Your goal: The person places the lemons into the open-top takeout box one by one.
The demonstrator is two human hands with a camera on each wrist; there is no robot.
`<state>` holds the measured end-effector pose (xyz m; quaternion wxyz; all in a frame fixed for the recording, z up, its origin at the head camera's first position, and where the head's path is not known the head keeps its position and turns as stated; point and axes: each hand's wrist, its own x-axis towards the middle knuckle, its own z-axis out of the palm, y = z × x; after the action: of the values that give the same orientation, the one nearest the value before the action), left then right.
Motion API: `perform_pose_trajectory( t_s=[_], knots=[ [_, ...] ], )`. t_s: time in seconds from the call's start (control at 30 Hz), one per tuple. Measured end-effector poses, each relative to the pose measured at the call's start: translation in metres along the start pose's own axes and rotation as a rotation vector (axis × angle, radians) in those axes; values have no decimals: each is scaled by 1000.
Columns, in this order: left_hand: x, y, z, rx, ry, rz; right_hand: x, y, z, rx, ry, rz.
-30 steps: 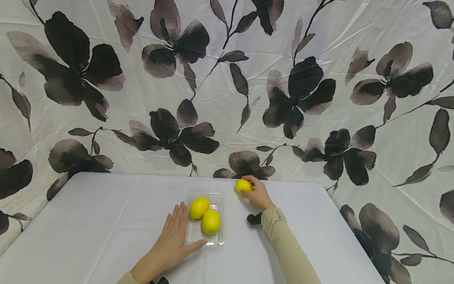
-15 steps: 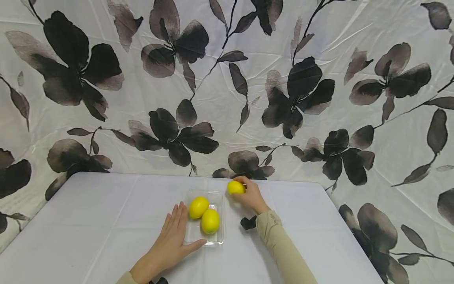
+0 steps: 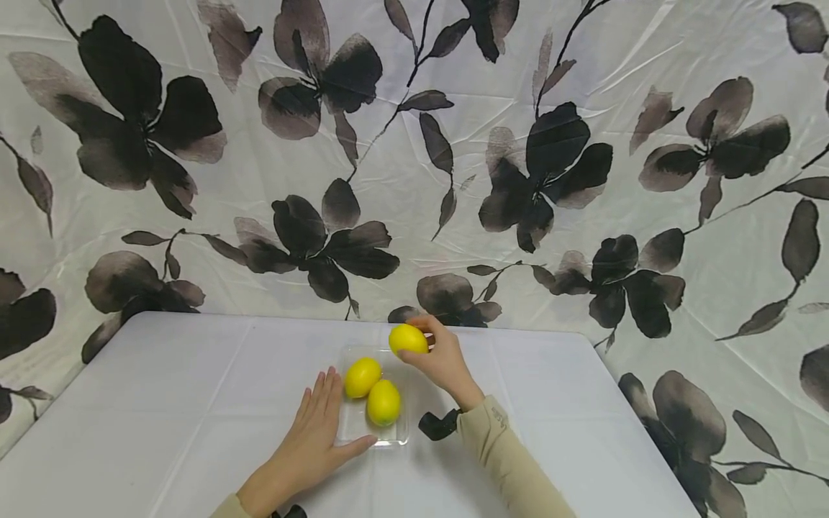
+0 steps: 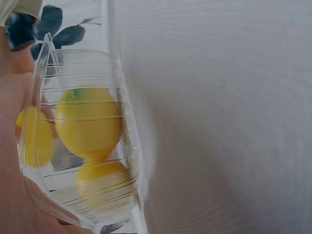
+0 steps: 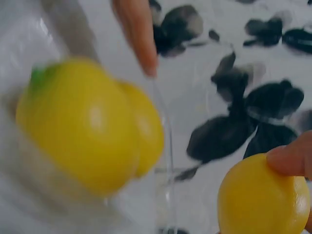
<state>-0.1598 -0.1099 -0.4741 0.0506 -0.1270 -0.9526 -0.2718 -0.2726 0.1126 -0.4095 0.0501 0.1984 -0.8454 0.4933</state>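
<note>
My right hand [image 3: 447, 363] grips a yellow lemon [image 3: 408, 339] between thumb and fingers, above the far right corner of a clear plastic tray [image 3: 403, 435]. In the right wrist view this held lemon [image 5: 258, 200] is at lower right, with a fingertip on it. Inside the tray, one lemon [image 3: 363, 378] lies at the far left and touches a second lemon [image 3: 384, 403] with a greenish tip. My left hand [image 3: 307, 432] has its fingers straight along the tray's left side, the thumb at the near edge. Through the ribbed wall [image 4: 87, 117], the left wrist view shows both lemons.
A white cloth covers the table [image 3: 162, 403]. Behind its far edge hangs a pale curtain [image 3: 447, 237] with dark flowers. A black wrist-worn device [image 3: 439, 424] sticks out beside my right sleeve [image 3: 512, 460].
My right hand has carried its lemon leftward from the table's far right to above the tray. My left hand and the two lemons in the tray stay in place.
</note>
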Motion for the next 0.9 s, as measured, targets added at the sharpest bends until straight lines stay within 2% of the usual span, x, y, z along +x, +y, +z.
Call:
perform_pose_trajectory(
  t_s=[0.2, 0.37, 0.6, 0.9],
  knots=[
    [1, 1, -1, -6, -13, -14, -22, -20, 20, 13, -48, -29],
    [1, 2, -1, -11, 35, 17, -39, -26, 38, -23, -87, -54],
    [1, 0, 1, -20, 37, 34, -55, -31, 59, -230, -100, -116],
    [-1, -2, 0, -38, 20, 38, -61, -30, 71, -461, -78, -202]
  ],
)
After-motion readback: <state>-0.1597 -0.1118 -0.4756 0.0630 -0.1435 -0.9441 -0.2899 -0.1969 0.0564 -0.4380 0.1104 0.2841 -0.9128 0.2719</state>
